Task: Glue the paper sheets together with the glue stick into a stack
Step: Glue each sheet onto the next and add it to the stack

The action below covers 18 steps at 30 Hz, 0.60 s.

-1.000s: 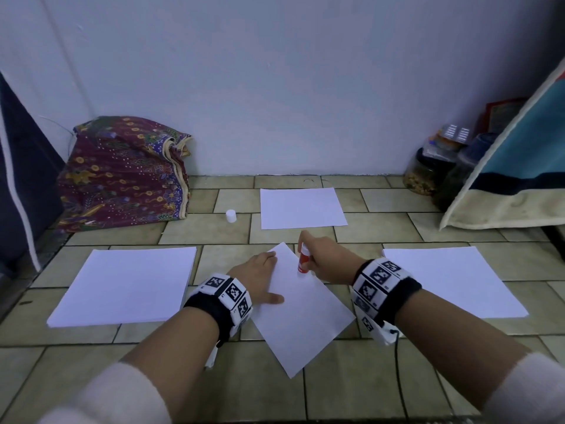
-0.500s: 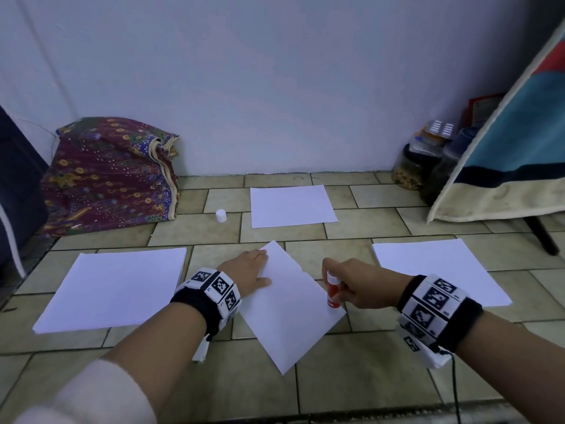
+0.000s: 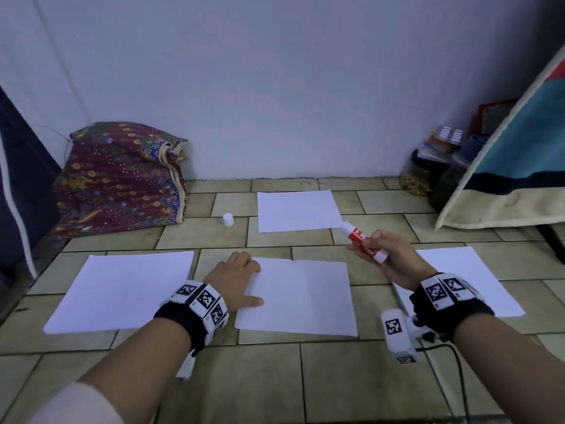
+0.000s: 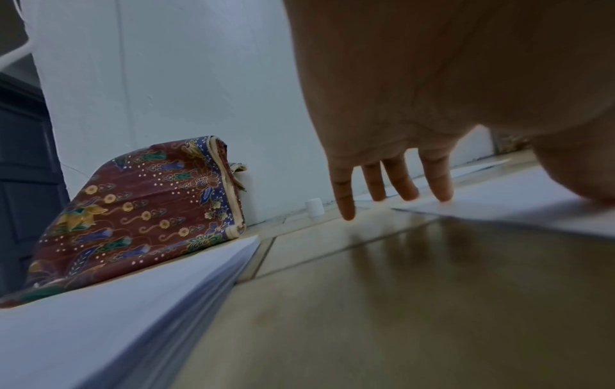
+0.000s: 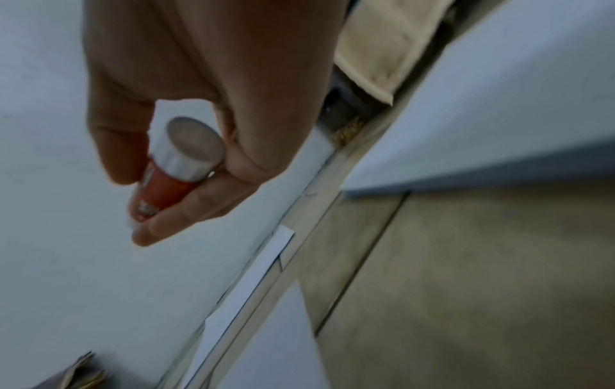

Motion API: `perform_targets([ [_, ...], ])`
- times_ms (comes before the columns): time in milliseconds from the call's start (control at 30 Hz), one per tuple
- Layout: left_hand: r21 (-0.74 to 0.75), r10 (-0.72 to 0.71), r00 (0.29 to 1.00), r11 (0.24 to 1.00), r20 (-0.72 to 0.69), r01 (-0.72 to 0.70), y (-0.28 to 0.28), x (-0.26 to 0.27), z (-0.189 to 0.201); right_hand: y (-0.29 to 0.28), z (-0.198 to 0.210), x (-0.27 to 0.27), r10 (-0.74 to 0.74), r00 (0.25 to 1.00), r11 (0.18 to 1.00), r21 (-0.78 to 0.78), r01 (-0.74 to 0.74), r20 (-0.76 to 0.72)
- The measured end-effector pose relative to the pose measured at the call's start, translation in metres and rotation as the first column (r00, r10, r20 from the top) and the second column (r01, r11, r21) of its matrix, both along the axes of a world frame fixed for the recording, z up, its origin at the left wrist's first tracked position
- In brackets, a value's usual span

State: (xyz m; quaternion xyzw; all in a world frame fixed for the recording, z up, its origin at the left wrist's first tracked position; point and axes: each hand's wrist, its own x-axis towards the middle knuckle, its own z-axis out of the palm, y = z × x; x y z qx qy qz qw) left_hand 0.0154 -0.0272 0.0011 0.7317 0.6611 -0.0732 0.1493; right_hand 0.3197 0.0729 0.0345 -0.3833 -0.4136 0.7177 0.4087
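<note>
Left hand (image 3: 237, 281) flat, fingers straight and spread, pressing the left edge of the centre sheet (image 3: 301, 298) onto the tiled floor (image 3: 360, 384); thumb lying along the sheet's near-left part, little finger off the paper on bare tile in the left wrist view. Right hand (image 3: 386, 255) raised above the floor to the right of that sheet, fingers and thumb curled round the glue stick (image 3: 363, 241). Red barrel, white twist base toward the wrist, uncapped white tip pointing up and away to the left, clear of any paper. Right wrist view: base disc of the stick (image 5: 194, 143) facing the camera, thumb on one side, fingers beneath. Thick paper pile (image 3: 122, 290) just left of the left hand, apart from it. Single sheet (image 3: 296, 211) beyond both hands near the wall. Another pile of sheets (image 3: 470, 276) under and right of the right wrist. Small white cap (image 3: 228, 219) upright on the floor beyond the left hand, left of the far sheet. Patterned cloth bundle (image 3: 122, 175) against the wall, far left. Jars (image 3: 425, 169) and a draped fabric (image 3: 513, 166) far right.
</note>
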Motion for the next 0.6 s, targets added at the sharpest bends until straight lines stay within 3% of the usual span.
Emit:
perform_targets([
  [67,-0.003,0.044,0.999,0.999,0.013,-0.044,-0.007,-0.002,-0.006,0.001,-0.003,-0.016,-0.060,0.998,0.994,-0.091,0.058,-0.018],
  [133,-0.071,0.072,0.997,0.995,0.036,-0.069,-0.010,-0.005,-0.011,0.001,-0.008,-0.034,0.003,0.999,0.993,-0.120,0.002,0.043],
  [267,-0.183,0.110,0.990,0.979,0.090,-0.092,-0.009,-0.011,-0.018,0.007,-0.019,-0.073,0.147,0.960,0.988,0.003,-0.152,0.240],
  [367,-0.215,0.069,0.997,0.975,0.043,-0.058,-0.009,-0.012,-0.023,0.011,-0.017,-0.109,0.140,0.922,0.980,0.083,-0.182,0.362],
  [467,-0.218,0.050,0.999,0.975,0.009,-0.046,-0.007,-0.012,-0.028,0.016,-0.015,-0.142,0.076,0.826,0.950,0.211,-0.230,0.559],
  [600,-0.218,0.070,0.997,0.973,-0.020,-0.073,-0.006,-0.010,-0.028,0.022,-0.011,-0.181,-0.060,0.654,0.850,0.382,-0.362,0.754],
])
